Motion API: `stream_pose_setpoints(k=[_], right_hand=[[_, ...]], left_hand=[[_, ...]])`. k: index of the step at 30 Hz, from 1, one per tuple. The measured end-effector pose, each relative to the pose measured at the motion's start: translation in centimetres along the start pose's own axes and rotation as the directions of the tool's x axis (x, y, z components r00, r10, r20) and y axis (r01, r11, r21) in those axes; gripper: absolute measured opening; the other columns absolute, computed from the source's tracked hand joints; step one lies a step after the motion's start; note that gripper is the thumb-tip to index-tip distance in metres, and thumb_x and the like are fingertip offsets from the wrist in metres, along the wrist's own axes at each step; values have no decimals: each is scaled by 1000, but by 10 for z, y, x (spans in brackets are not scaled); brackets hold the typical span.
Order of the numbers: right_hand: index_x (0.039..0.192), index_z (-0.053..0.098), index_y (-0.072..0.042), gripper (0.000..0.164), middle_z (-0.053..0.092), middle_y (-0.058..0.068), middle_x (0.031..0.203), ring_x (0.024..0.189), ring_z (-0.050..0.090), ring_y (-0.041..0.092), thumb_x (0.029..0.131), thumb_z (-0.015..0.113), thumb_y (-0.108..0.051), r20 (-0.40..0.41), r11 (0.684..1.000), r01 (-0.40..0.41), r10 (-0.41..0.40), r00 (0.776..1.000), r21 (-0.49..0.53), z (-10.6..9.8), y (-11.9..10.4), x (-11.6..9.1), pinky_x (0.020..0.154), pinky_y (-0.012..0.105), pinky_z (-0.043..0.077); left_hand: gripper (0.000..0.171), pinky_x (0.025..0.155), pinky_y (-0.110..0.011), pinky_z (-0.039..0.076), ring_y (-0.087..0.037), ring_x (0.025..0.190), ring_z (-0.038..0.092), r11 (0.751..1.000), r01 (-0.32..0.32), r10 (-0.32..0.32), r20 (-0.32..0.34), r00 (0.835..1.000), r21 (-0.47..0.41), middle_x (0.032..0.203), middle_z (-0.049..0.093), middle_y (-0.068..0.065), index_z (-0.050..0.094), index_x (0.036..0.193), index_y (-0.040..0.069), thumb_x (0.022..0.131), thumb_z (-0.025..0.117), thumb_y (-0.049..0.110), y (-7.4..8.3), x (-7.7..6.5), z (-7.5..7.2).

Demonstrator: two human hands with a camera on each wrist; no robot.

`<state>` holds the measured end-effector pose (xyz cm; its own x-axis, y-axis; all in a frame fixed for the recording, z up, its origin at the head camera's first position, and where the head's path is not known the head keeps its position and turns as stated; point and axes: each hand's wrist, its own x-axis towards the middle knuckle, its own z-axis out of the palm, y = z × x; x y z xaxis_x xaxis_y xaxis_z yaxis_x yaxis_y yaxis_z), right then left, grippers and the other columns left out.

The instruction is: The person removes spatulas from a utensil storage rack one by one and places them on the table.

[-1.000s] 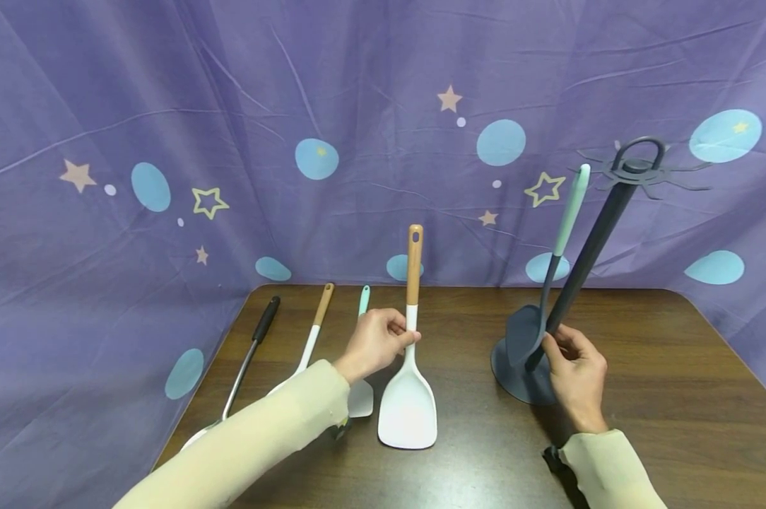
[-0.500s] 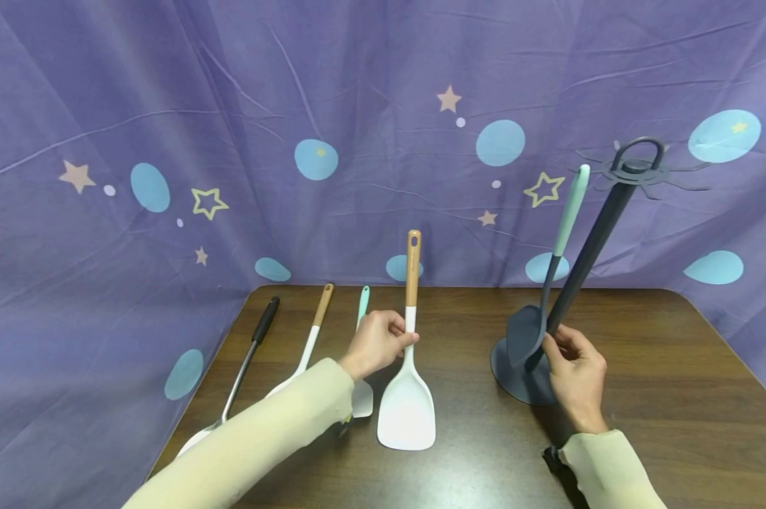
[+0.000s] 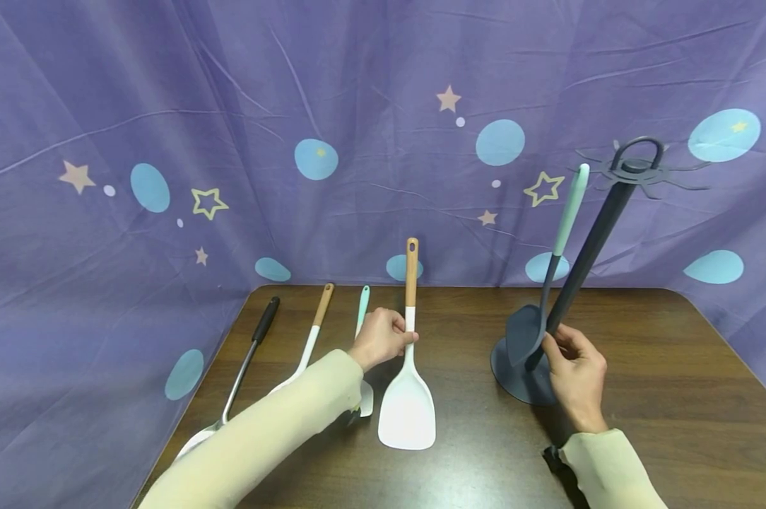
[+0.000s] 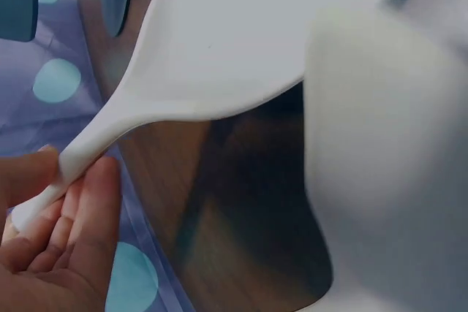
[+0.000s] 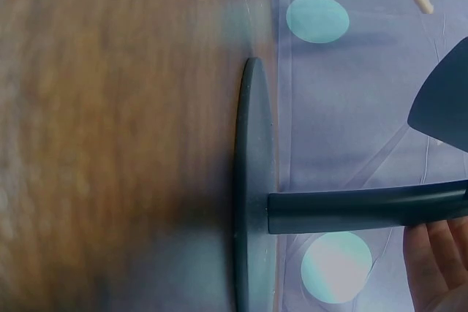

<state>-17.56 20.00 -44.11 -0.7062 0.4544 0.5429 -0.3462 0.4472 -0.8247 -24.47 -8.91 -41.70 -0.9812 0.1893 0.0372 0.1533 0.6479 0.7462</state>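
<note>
My left hand pinches the white neck of a turner with a wooden handle. The turner stands nearly vertical in the head view, blade down; its wide white blade fills the top of the left wrist view. At the right, my right hand grips the low part of the dark post of a utensil stand, fingers against it in the right wrist view. A dark spatula with a mint handle hangs beside that post, its handle tip at the hook ring and its blade near my right thumb. Whether the thumb touches it, I cannot tell.
Left on the wooden table lie a black-handled utensil, a wood-and-white utensil and a mint-handled utensil. My left sleeve hides parts of them. Hooks spread around the stand's top ring. A purple curtain hangs behind.
The white turner's handle end has sunk slightly in the head view, and my left forearm has shifted a little to the right. My right hand, the stand and the mint-handled spatula have stayed put.
</note>
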Motion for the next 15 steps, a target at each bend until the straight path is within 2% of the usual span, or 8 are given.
stream_pose_setpoints(k=[7,11,15], right_hand=[[97,69,7,15,68,14,78,66,59,-2,83,67,4,5,1000,23,-23,1000,6,0,2,-1,63,8,46],[96,69,7,15,69,14,78,66,59,-3,82,66,6,5,1000,28,-28,1000,7,0,2,0,63,8,47],[96,69,7,15,68,16,79,66,59,-4,81,67,7,0,1000,21,-21,1000,0,0,1,0,63,7,46]], left_hand=[[18,45,-23,52,-25,58,69,996,77,-79,45,996,34,63,67,-8,65,68,4,80,77,11,-1,9,4],[18,45,-23,52,-23,58,69,990,126,-130,56,990,62,63,65,-7,64,69,4,79,77,11,0,13,7],[20,45,-24,52,-23,57,68,987,149,-152,64,986,58,60,62,-6,61,69,3,78,78,9,1,18,9]])
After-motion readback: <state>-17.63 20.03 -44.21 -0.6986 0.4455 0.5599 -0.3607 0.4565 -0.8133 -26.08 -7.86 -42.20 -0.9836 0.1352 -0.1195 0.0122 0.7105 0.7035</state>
